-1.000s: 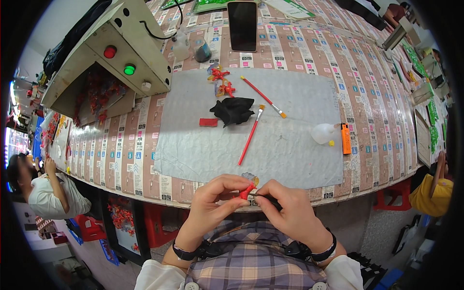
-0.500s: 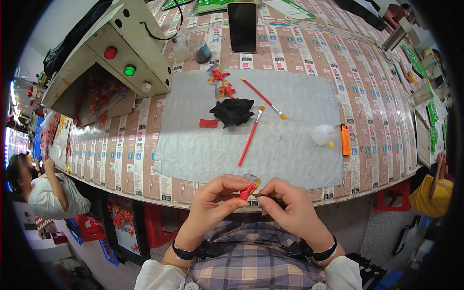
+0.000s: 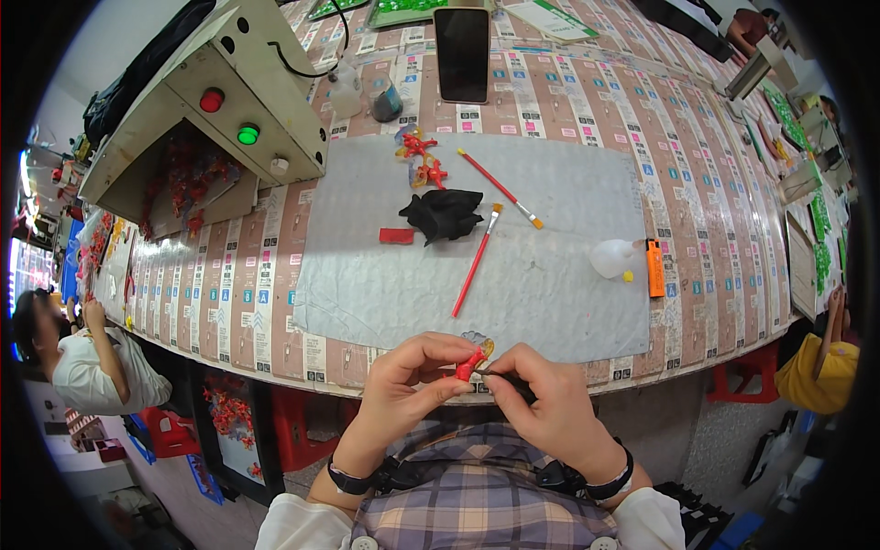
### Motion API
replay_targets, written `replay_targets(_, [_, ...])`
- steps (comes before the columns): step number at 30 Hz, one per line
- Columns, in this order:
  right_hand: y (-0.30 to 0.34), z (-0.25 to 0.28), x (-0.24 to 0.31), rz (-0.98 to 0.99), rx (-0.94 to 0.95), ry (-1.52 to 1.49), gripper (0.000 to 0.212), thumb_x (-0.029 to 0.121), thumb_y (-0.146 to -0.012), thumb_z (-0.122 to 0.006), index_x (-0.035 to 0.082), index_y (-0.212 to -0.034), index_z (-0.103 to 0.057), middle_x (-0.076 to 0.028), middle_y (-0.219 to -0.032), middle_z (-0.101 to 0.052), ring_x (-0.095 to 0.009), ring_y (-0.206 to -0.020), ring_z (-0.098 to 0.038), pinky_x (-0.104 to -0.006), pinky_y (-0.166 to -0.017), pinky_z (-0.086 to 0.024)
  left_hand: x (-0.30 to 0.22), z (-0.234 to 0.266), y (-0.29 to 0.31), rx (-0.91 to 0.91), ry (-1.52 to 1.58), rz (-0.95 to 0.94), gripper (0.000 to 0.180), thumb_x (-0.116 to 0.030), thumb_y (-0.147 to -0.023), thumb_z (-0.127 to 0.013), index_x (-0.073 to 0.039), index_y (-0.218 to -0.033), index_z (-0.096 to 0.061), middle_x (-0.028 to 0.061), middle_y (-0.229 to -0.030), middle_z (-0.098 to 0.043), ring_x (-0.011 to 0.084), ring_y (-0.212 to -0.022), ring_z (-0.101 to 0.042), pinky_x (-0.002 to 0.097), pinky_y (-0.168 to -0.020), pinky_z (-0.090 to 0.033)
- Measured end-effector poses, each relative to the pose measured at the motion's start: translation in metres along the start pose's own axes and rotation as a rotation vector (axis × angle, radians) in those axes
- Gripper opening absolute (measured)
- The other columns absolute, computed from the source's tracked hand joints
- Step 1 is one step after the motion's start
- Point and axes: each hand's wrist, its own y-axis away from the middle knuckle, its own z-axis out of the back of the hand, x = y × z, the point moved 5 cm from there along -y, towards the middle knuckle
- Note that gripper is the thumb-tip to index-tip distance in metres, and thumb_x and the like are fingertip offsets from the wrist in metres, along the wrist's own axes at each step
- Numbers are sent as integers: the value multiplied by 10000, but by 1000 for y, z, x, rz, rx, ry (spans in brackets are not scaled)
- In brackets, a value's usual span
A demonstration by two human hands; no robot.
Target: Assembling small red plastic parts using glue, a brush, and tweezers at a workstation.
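My left hand (image 3: 401, 383) pinches a small red plastic figurine (image 3: 468, 367) at the front edge of the table, between thumb and fingers. A clear and yellowish part (image 3: 483, 346) sticks up beyond it. My right hand (image 3: 550, 396) is closed round a thin dark tool (image 3: 511, 381), whose tip meets the figurine's right side; its exact kind is hard to make out. Farther back on the grey cloth (image 3: 568, 302) lie a black glove (image 3: 444, 216), a red block (image 3: 396, 236), two red-handled brushes (image 3: 476, 263) and two more red figurines (image 3: 428, 170) with clear parts.
A metal box (image 3: 261, 87) with red and green buttons stands at left, red pieces inside. A phone (image 3: 462, 55) stands upright at the back, near a small jar (image 3: 387, 103). At right are a white squeeze bottle (image 3: 612, 258) and an orange knife (image 3: 654, 268). People sit at both sides.
My right hand has turned slightly, and more of the dark tool now shows between its fingers. My left hand keeps its hold on the figurine in nearly the same place.
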Motion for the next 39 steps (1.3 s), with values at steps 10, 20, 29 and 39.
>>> replay_targets(10, [-2, -6, -13, -51, 73, -88, 109, 113, -839, -578, 26, -856, -514, -99, -597, -553, -228, -491, -557, -312, -451, -399, 2, 1, 0, -21, -114, 14, 263, 37, -773, -642, 21, -1028, -579, 118, -1086, -567, 149, -976, -576, 244, -807, -506])
replay_targets(20, [-4, -9, -42, -498, 222, -630, 114, 135, -894, -535, 30, -853, -535, -1, -631, -565, -35, -538, -511, -177, -467, -369, 5, 12, -3, -95, 54, 19, 237, 29, -807, -606, 31, -1038, -555, 110, -1060, -574, 153, -980, -564, 273, -850, -479])
replay_targets(29, [-40, 23, -37, 90, -273, 497, 133, 89, -799, -581, 45, -924, -568, -109, -778, -571, -310, -735, -567, -368, -642, -450, 16, 37, 1, -177, 174, -34, 236, -17, -825, -612, 34, -1045, -542, 104, -1039, -587, 146, -951, -570, 286, -836, -487])
replay_targets(39, [-94, -24, -34, 305, 39, 1139, 156, 65, -696, -588, 60, -848, -551, -71, -772, -532, -224, -730, -583, -330, -569, -468, 7, 52, 11, -192, 228, -69, 232, -107, -853, -600, 13, -1043, -543, 102, -1029, -592, 171, -950, -585, 302, -787, -522])
